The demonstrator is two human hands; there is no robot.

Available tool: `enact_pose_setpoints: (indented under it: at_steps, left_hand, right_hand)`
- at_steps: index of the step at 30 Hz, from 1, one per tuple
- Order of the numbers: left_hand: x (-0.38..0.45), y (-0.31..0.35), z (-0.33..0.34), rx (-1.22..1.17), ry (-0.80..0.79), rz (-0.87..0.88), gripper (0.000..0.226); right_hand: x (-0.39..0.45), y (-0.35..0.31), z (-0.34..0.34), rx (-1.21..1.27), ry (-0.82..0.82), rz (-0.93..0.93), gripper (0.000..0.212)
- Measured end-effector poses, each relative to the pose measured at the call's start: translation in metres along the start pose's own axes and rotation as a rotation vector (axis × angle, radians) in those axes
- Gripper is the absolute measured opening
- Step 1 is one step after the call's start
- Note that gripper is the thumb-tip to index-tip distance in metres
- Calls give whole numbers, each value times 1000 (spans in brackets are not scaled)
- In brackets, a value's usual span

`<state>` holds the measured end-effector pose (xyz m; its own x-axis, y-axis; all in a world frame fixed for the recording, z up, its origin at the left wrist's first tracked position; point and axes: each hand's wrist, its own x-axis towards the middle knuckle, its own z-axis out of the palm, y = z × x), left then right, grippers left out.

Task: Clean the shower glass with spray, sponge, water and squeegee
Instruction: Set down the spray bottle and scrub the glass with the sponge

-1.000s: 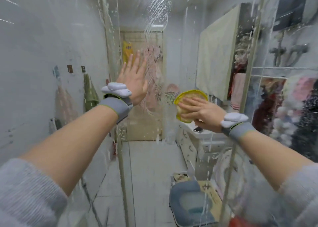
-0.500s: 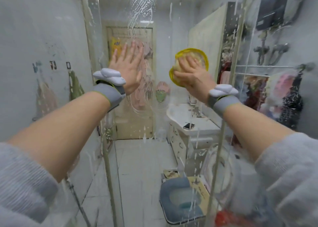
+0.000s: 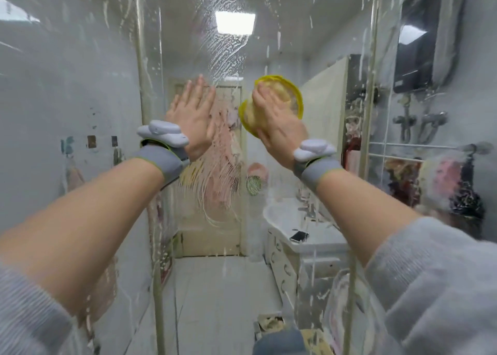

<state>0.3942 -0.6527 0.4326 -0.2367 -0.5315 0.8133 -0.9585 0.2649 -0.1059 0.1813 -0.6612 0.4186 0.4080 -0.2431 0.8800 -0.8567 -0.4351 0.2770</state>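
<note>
The shower glass (image 3: 226, 40) stands upright and fills the view, its long axis vertical, its face toward the camera; soapy streaks and foam smears run across it, thickest above and below the hands. Through it show a white sink cabinet (image 3: 304, 244) with a phone (image 3: 299, 236) lying on top, and a closed door (image 3: 212, 166) at the far end of the room.

Both forearms reach forward and up, sleeves pushed back, each wrist wearing a grey band with a white device.

The left hand (image 3: 192, 118) is flat and open, fingers together and pointing up, palm set against the glass; it holds nothing.

The right hand (image 3: 279, 128) presses the sponge (image 3: 277, 99) onto the glass just right of the left hand, fingers spread over its back, the grip closed on it. The sponge is round and yellow-rimmed, its flat face against the pane; its longer spread tilts from lower left to upper right.
</note>
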Motion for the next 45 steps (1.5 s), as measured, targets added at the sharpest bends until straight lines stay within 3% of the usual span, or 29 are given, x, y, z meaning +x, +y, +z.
enact_pose_setpoints:
  at_steps: [5,8,11,14,18,21,24,27,30,33,35,38,41,45]
  left_hand:
    - [9,-4,-9,-2,-4,-27,66]
    - [17,-2,-14,32,-28,-4,64]
    - [35,1,-28,46,-7,-16,65]
    - [53,7,-38,34,-7,-40,66]
    - [67,14,-48,25,-5,-33,66]
    - [83,12,-61,60,51,-17,64]
    - [91,9,-64,87,88,-42,61]
    - [95,10,-59,67,21,-83,62]
    - [119,14,-74,92,38,-66,63]
    - [137,16,-85,110,51,-39,63]
    - [146,18,-90,130,73,-31,63]
    - [159,20,-92,119,72,-37,63]
    - [173,16,-91,125,113,-26,63]
    - [196,18,-97,85,204,7,62]
  right_hand:
    - [-72,29,5,-47,-204,-288,54]
    - [-41,64,-20,-125,-122,-122,60]
    - [38,35,-22,-132,12,88,65]
    - [44,-2,1,-116,-59,-107,65]
    - [6,40,-15,-117,-173,-287,66]
    - [59,73,-47,-123,-79,-90,64]
    - [104,53,-48,-130,8,42,64]
    - [80,38,-23,-118,-41,-192,64]
    - [73,84,-40,-161,-31,-307,61]
    - [114,107,-70,-157,31,-132,78]
    - [149,95,-71,-164,71,-29,76]
    - [162,79,-63,-130,42,-152,73]
    - [153,106,-71,-162,-30,-263,73]
    - [202,113,-93,-221,107,22,62]
